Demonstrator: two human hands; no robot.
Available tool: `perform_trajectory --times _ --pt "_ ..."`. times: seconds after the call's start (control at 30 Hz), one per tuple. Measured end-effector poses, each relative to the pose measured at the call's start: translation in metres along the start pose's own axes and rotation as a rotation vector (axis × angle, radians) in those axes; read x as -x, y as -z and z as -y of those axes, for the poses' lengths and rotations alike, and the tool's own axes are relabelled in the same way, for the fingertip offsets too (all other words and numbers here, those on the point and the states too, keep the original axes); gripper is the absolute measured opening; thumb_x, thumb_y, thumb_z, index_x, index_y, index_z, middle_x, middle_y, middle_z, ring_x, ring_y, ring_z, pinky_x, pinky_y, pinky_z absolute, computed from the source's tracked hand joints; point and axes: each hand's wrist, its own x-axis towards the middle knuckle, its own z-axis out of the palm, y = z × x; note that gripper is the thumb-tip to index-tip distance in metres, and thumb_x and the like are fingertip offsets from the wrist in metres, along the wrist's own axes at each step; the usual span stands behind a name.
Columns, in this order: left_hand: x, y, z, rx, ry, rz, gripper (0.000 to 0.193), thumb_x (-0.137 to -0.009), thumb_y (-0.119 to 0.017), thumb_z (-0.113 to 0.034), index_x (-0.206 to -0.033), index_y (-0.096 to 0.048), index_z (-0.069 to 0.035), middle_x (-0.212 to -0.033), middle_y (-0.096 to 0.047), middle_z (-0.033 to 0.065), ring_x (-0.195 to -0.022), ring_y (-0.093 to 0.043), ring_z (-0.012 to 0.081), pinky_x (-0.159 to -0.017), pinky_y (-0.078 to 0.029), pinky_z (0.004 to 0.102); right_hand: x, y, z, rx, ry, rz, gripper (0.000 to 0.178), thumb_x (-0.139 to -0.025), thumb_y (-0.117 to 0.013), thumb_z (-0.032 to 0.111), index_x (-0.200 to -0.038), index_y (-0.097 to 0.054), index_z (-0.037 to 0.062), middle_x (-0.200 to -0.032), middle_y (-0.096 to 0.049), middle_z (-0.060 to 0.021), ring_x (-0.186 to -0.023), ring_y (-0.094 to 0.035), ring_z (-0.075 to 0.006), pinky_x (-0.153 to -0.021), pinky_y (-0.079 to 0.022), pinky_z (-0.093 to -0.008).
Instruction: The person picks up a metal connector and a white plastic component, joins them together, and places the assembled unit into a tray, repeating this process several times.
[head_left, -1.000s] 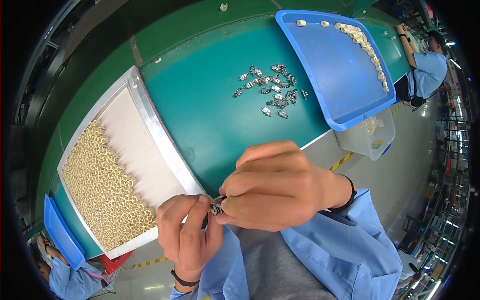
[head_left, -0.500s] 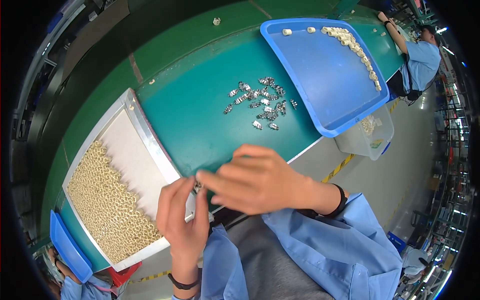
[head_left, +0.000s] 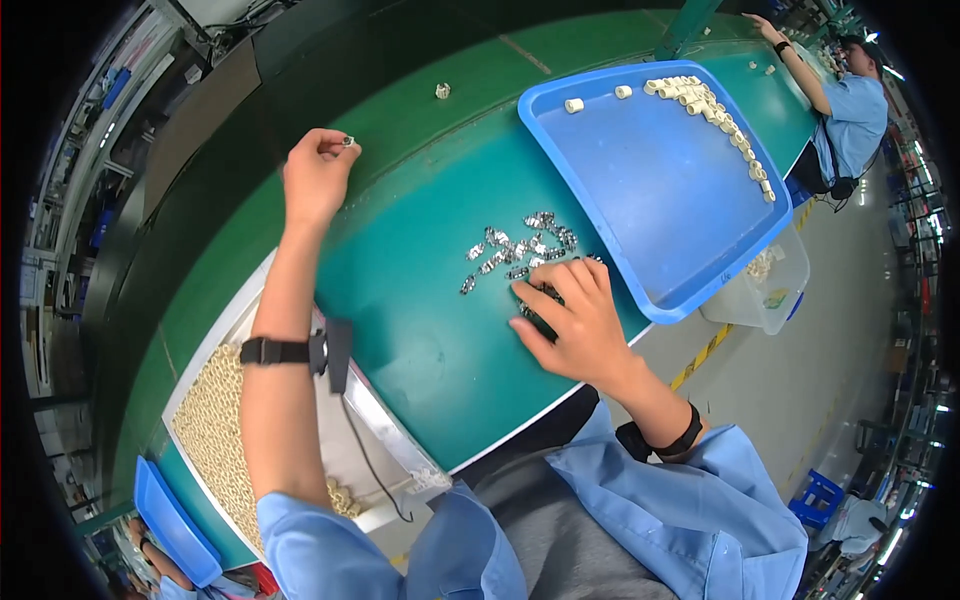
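Note:
My left hand (head_left: 318,178) is stretched out over the far green surface, thumb and fingers pinching a small part (head_left: 348,143) with white and dark metallic areas. Its exact kind is too small to make out. My right hand (head_left: 585,325) is over the near side of a loose pile of shiny metal clips (head_left: 497,248). Its fingers are apart and curved, with the fingertips at the clips and some clips showing beneath the palm. Whether a fingertip touches a clip is hard to tell.
A blue tray (head_left: 655,305) at the right has cream ring-shaped pieces (head_left: 690,95) along its far edges. My left arm crosses a metal-framed tray (head_left: 375,405) full of small cream rings (head_left: 215,430). A single small part (head_left: 443,91) lies on the far green strip (head_left: 480,75). Co-workers sit at both ends.
My hands were together around a small part near the table's front edge. They have separated: the left went far and left with a part, the right moved to the metal clips.

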Motion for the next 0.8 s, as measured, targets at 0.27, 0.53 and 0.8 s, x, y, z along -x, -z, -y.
perform_trajectory --times 0.27,0.53,0.8 --pt "-0.029 -0.047 0.022 -0.054 -0.048 -0.018 0.032 -0.089 -0.08 -0.016 -0.116 -0.071 -0.002 -0.095 -0.076 0.0069 -0.085 -0.072 0.0203 -0.082 -0.057 0.037 0.01 -0.002 -0.009 0.022 0.035 -0.02 0.023 -0.077 -0.08 0.004 -0.098 -0.073 0.0093 -0.106 -0.064 -0.0027 -0.097 -0.062 -0.0244 -0.096 -0.037 -0.0455" --pt "0.063 0.069 -0.031 -0.001 -0.247 -0.168 0.047 -0.092 -0.079 -0.019 -0.134 -0.066 -0.003 -0.106 -0.073 0.0055 -0.093 -0.068 0.0173 -0.086 -0.054 0.0349 0.007 -0.002 -0.012 -0.129 0.074 -0.031 0.017 -0.079 -0.077 0.001 -0.093 -0.07 0.0068 -0.097 -0.07 -0.0056 -0.092 -0.065 -0.0245 -0.094 -0.038 -0.0443" --pt "0.285 0.238 -0.002 -0.445 0.093 -0.113 0.011 -0.096 -0.07 -0.007 -0.106 -0.07 -0.002 -0.102 -0.073 0.0084 -0.097 -0.067 0.0196 -0.086 -0.047 0.0312 0.0 -0.007 -0.01 -0.223 0.189 0.009 0.016 -0.083 -0.072 -0.007 -0.097 -0.074 0.0019 -0.097 -0.071 -0.0081 -0.093 -0.066 -0.0267 -0.086 -0.043 -0.0382"
